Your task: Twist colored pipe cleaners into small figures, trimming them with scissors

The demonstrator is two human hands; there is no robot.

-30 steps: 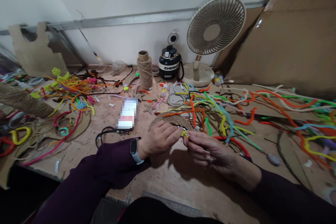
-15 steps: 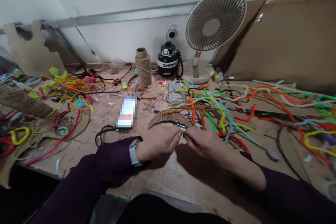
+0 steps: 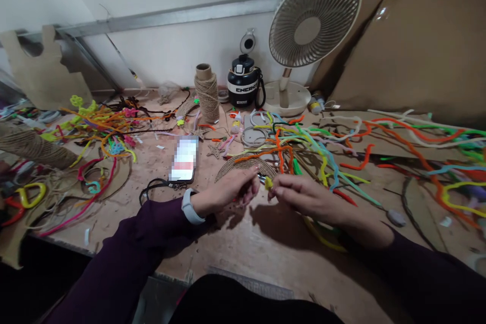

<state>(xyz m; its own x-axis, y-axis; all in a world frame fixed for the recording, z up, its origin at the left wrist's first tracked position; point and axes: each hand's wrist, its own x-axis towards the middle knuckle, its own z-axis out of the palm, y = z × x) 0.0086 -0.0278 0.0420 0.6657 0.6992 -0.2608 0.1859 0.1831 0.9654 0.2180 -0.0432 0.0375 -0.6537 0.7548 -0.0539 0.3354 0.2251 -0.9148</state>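
Observation:
My right hand (image 3: 304,196) pinches a small yellow fuzzy piece (image 3: 268,183) at its fingertips, above the middle of the table. Just left of it is my left hand (image 3: 237,188), its fingers curled and blurred; a small shiny metal thing (image 3: 261,178) shows by its fingertips, and whether the hand grips it is unclear. Behind both hands lies a curved, rope-covered piece (image 3: 231,166), partly hidden by them. A yellow strip (image 3: 322,237) lies under my right forearm.
Fuzzy coloured stems (image 3: 330,162) spread across the right side. A phone (image 3: 184,159) lies left of the hands. Behind stand a twine spool (image 3: 207,96), a dark bottle (image 3: 242,83) and a fan (image 3: 313,25). Scissors (image 3: 30,195) lie far left.
My hands, which were together, have moved slightly apart. The yellow piece now shows clearly at my right fingertips. The fingers of my left hand have loosened, and the view has shifted a little.

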